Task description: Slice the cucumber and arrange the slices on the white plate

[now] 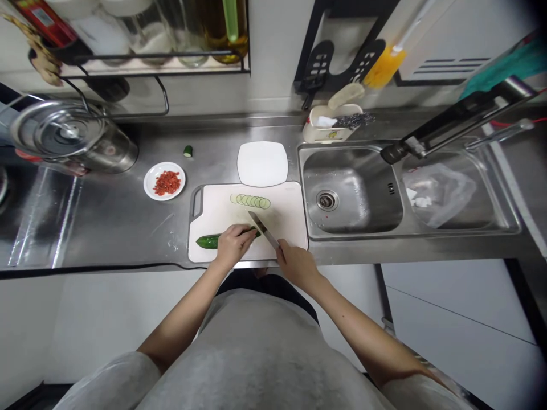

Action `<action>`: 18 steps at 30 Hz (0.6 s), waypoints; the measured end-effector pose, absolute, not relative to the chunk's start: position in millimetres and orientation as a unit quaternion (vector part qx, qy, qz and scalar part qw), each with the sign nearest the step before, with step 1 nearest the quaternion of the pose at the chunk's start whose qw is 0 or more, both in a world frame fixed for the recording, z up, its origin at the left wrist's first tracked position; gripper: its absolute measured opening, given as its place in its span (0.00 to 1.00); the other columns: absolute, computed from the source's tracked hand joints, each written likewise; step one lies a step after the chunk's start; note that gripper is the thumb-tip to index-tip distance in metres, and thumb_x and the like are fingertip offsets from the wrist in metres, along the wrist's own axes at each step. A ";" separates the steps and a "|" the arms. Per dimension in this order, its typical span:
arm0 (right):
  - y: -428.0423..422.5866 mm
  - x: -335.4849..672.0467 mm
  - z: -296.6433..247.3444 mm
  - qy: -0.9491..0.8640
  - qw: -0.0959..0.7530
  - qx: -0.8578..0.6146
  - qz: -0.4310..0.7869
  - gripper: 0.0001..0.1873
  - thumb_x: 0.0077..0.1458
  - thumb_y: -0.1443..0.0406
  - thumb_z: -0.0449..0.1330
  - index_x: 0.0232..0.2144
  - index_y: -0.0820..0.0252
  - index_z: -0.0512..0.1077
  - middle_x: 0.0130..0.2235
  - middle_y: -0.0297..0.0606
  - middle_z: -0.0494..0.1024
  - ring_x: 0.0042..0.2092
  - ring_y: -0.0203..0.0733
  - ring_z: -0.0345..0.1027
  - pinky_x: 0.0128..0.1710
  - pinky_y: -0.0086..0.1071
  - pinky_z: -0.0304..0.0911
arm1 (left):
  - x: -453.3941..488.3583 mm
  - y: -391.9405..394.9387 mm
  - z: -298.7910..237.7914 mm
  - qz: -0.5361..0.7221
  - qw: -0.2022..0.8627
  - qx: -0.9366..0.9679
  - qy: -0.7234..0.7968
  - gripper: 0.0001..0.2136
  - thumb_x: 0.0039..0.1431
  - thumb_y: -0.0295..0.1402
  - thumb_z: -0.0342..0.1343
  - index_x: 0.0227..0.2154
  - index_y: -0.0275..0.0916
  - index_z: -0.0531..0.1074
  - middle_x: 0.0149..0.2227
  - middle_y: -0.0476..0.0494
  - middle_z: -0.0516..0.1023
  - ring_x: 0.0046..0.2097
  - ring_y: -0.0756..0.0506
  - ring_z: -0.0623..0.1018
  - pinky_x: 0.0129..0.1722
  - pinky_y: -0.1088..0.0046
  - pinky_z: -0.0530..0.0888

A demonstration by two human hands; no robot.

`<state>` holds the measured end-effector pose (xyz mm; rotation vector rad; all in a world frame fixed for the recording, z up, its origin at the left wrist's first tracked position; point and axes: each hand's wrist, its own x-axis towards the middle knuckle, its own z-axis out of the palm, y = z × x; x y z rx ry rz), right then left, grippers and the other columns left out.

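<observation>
Partly hidden: cucumber under left hand | knife handle inside right hand

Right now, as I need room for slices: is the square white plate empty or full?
Empty. The plate shows a bare white surface; the slices lie in a row on the board beside it.

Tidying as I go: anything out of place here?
A small green cucumber end lies alone on the steel counter, apart from the white cutting board where the left hand steadies the long green cucumber and the right hand grips the steel knife.
</observation>
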<state>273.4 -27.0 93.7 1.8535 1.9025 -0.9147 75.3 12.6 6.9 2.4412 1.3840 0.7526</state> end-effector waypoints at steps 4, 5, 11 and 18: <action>-29.3 273.5 96.4 0.679 0.170 0.637 -0.324 0.18 0.66 0.61 0.38 0.49 0.59 0.62 0.38 0.44 0.78 0.41 0.46 0.72 0.36 0.32 0.56 | 75.8 6.8 3.7 0.263 0.095 0.837 0.470 0.08 0.61 0.35 0.54 0.39 0.44 0.78 0.41 0.45 0.79 0.41 0.47 0.76 0.39 0.71 0.73; -30.1 273.6 96.8 0.681 0.173 0.634 -0.323 0.18 0.66 0.61 0.38 0.49 0.59 0.62 0.38 0.44 0.78 0.41 0.46 0.72 0.36 0.32 0.56 | 75.8 5.5 2.3 0.264 0.089 0.839 0.468 0.08 0.61 0.34 0.54 0.39 0.44 0.78 0.41 0.45 0.79 0.41 0.48 0.76 0.39 0.71 0.73; -36.0 275.2 94.6 0.692 0.175 0.631 -0.305 0.17 0.65 0.61 0.39 0.48 0.58 0.63 0.36 0.42 0.78 0.39 0.46 0.73 0.34 0.32 0.56 | 75.1 1.0 -4.5 0.265 0.082 0.844 0.459 0.09 0.61 0.34 0.54 0.41 0.45 0.77 0.41 0.44 0.78 0.42 0.47 0.76 0.41 0.69 0.73; -43.0 277.4 88.8 0.704 0.160 0.630 -0.285 0.17 0.65 0.61 0.39 0.47 0.58 0.64 0.34 0.42 0.78 0.38 0.47 0.73 0.34 0.32 0.57 | 77.8 -0.7 -2.0 0.272 0.062 0.845 0.456 0.08 0.61 0.33 0.54 0.40 0.45 0.77 0.40 0.44 0.78 0.41 0.47 0.76 0.39 0.69 0.73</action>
